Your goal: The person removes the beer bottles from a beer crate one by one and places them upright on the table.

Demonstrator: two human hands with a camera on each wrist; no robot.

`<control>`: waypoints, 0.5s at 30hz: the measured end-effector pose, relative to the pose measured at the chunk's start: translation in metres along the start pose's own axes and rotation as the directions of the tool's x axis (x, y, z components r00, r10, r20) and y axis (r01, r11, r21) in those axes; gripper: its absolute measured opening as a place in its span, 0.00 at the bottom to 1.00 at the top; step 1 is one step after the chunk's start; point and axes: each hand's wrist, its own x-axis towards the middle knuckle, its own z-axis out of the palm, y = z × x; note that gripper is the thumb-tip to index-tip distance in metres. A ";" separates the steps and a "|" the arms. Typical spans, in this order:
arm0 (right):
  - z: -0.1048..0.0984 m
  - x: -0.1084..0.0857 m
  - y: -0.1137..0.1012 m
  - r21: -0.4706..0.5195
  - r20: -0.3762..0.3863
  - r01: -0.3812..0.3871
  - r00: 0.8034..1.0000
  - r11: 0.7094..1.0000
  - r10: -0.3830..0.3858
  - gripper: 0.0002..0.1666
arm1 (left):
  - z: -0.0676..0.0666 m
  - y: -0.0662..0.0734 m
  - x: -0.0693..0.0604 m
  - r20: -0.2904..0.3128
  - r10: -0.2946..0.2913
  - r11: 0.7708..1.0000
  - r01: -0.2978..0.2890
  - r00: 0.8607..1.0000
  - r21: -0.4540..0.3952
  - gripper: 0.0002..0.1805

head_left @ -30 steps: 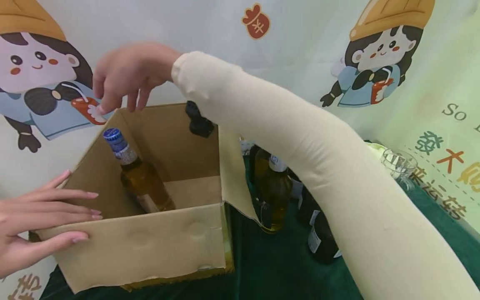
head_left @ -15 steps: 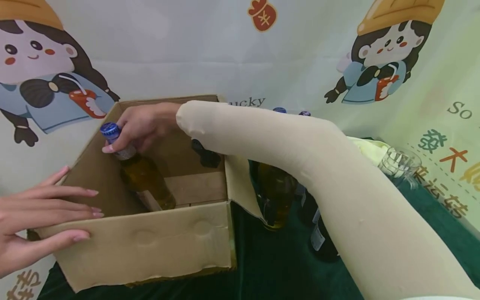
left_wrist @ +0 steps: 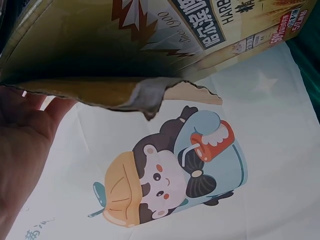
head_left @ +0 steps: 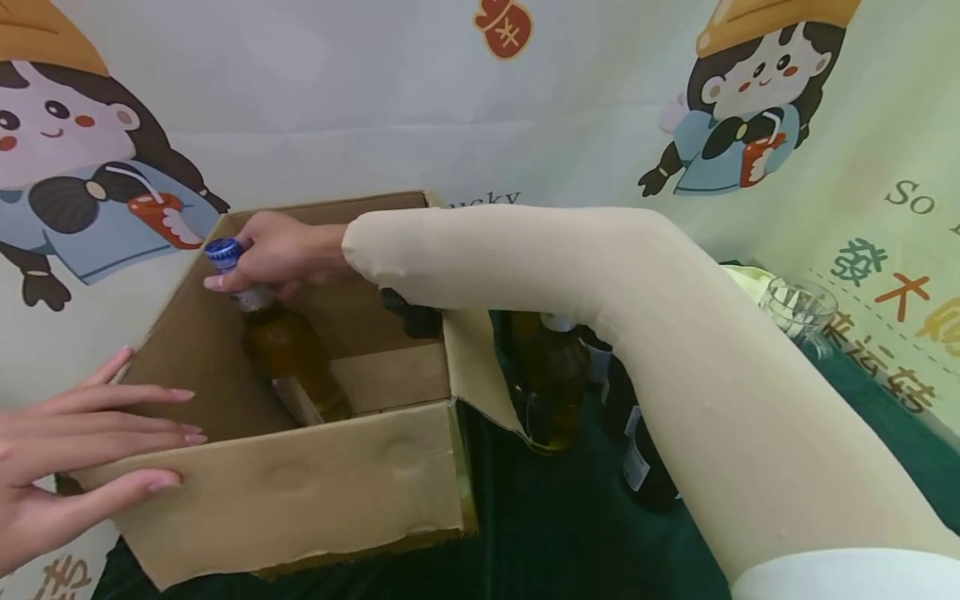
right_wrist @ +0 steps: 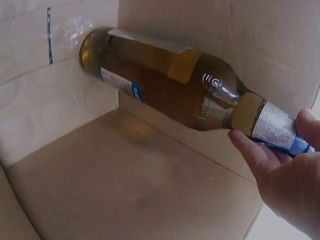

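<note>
An open cardboard box (head_left: pixel 285 500) stands at the left in the head view. Inside it, a brown glass beer bottle (head_left: pixel 288 358) with a blue cap leans at a slant towards the left back. My right hand (head_left: pixel 273 250) grips this bottle by the neck, thumb close below the cap. In the right wrist view the beer bottle (right_wrist: pixel 165 80) has its base down in a box corner, and my right hand (right_wrist: pixel 285 170) holds its foil-wrapped neck. At the box's near left corner rests my left hand (head_left: pixel 97 437), fingers straight over the rim and thumb along the outer front wall.
Right of the box, several bottles (head_left: pixel 555 392) stand on the dark green cloth (head_left: pixel 540 533), partly hidden by my right sleeve. Farther right is a clear glass (head_left: pixel 798 308). A box flap (head_left: pixel 480 367) sticks out towards the bottles. A printed backdrop (head_left: pixel 360 75) hangs behind.
My right hand has come down from above the box onto the bottle and taken hold of its neck. The bottle has hardly shifted. My left hand stays on the box corner.
</note>
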 end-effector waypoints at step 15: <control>-0.017 -0.016 -0.019 -0.011 -0.252 -0.135 0.959 0.991 0.128 0.15 | 0.007 0.008 0.006 0.010 -0.054 0.998 0.054 0.998 0.046 0.22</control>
